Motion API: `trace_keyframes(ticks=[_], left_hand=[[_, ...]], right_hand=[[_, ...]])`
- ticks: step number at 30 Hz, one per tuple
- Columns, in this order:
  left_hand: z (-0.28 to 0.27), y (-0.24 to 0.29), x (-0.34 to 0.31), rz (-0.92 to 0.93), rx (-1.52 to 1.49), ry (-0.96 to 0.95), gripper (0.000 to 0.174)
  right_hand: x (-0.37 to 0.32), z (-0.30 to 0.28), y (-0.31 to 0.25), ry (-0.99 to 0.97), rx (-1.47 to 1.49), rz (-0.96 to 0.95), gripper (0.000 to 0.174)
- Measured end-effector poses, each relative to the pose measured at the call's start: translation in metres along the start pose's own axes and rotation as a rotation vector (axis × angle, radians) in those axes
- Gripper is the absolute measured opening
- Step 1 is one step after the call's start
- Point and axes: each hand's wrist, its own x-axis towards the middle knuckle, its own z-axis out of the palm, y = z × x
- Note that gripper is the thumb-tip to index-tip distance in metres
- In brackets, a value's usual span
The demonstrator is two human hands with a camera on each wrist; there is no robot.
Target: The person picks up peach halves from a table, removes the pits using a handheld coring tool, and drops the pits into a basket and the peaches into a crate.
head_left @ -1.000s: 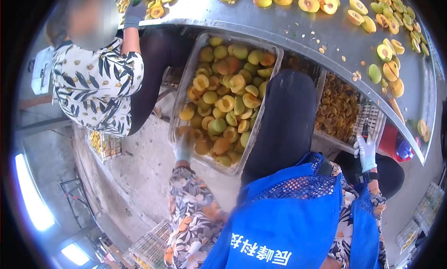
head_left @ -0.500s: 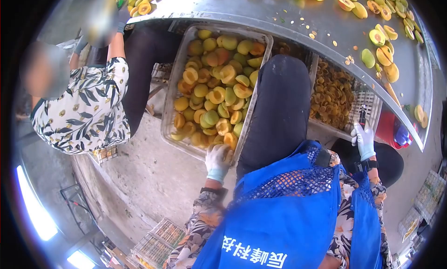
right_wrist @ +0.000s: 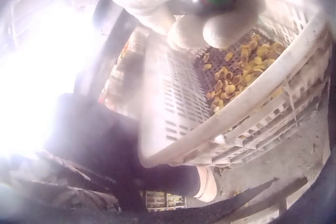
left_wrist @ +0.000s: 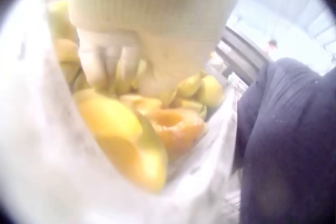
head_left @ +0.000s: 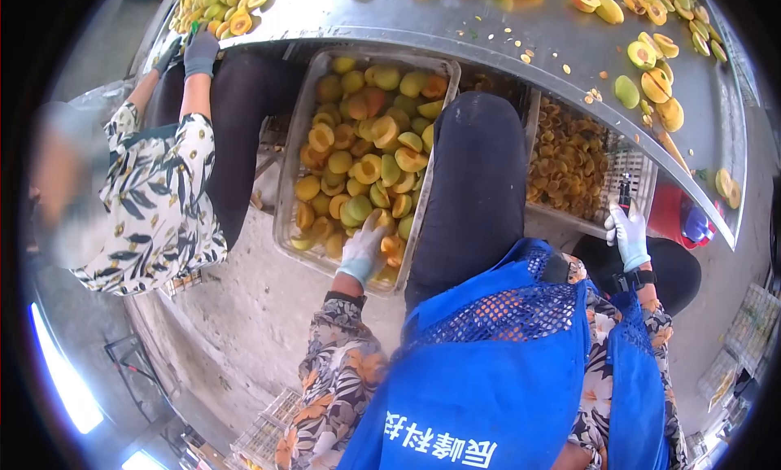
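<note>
My gloved left hand (head_left: pixel 364 249) reaches into the near end of a pale plastic crate (head_left: pixel 285 218) full of yellow-green stone fruit, many of them halves (head_left: pixel 368 169). In the left wrist view its fingers (left_wrist: pixel 94 69) point down among the fruit, and I cannot tell if they grip a piece. An orange fruit half (left_wrist: pixel 177 129) lies just below them. My gloved right hand (head_left: pixel 626 234) holds a slim dark tool (head_left: pixel 625 190) upright beside a slotted white crate (head_left: pixel 639 169). In the right wrist view the fingers curl round its dark handle (right_wrist: pixel 191 2), which has a green end.
Small brownish fruit pieces (head_left: pixel 569 165) fill part of the slotted crate. Above runs a curved metal table (head_left: pixel 455 30) with halved fruit (head_left: pixel 643 55) and scattered kernels. A person in a patterned shirt (head_left: pixel 154 209) sits at left. A red container (head_left: pixel 675 214) stands at right.
My left hand moved from the crate's left side to its near rim, then forward onto the fruit. My right hand keeps its hold on the tool. The neighbouring person leaned back from the table.
</note>
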Motion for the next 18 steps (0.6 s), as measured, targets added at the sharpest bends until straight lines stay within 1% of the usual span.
trace_keyframes(ticks=[2, 4, 6, 7, 8, 10, 11, 12, 14, 16, 17, 18], left_hand=[[0.003, -0.01, -0.001, 0.092, -0.036, 0.121, 0.033], [0.008, -0.016, -0.005, 0.077, -0.039, 0.101, 0.032], [0.013, -0.015, -0.016, 0.038, -0.157, 0.282, 0.03], [0.016, -0.016, -0.021, 0.003, -0.067, 0.396, 0.026], [0.022, -0.016, -0.023, 0.008, -0.064, 0.395, 0.026], [0.036, -0.012, -0.03, -0.046, 0.114, 0.505, 0.027], [0.026, 0.001, -0.04, 0.124, 0.164, 0.382, 0.024], [0.023, 0.007, -0.046, 0.23, 0.105, 0.237, 0.023], [0.012, 0.017, -0.046, 0.172, -0.09, 0.171, 0.024], [0.003, 0.021, -0.025, 0.187, -0.238, 0.514, 0.03], [-0.005, 0.026, -0.006, 0.143, -0.213, 0.612, 0.036], [-0.014, 0.028, 0.02, 0.255, -0.132, 0.759, 0.04]], right_hand=[[-0.001, -0.001, 0.0, 0.013, 0.013, 0.009, 0.029], [0.0, -0.002, -0.001, 0.013, 0.024, 0.021, 0.028], [0.001, -0.003, 0.0, 0.011, 0.027, 0.03, 0.028], [0.0, -0.003, -0.001, 0.007, 0.022, 0.034, 0.027], [0.001, -0.003, 0.0, 0.003, 0.018, 0.033, 0.026], [-0.001, -0.003, -0.001, 0.005, 0.02, 0.032, 0.026], [-0.001, -0.003, -0.001, 0.005, 0.015, 0.03, 0.026], [-0.001, -0.002, 0.0, 0.01, 0.021, 0.028, 0.026], [0.004, -0.002, 0.003, -0.017, 0.005, 0.018, 0.028], [0.006, -0.002, 0.004, -0.02, 0.029, 0.009, 0.029], [0.007, -0.002, 0.006, -0.023, 0.045, 0.012, 0.03], [0.008, -0.001, 0.007, -0.013, 0.055, -0.004, 0.03]])
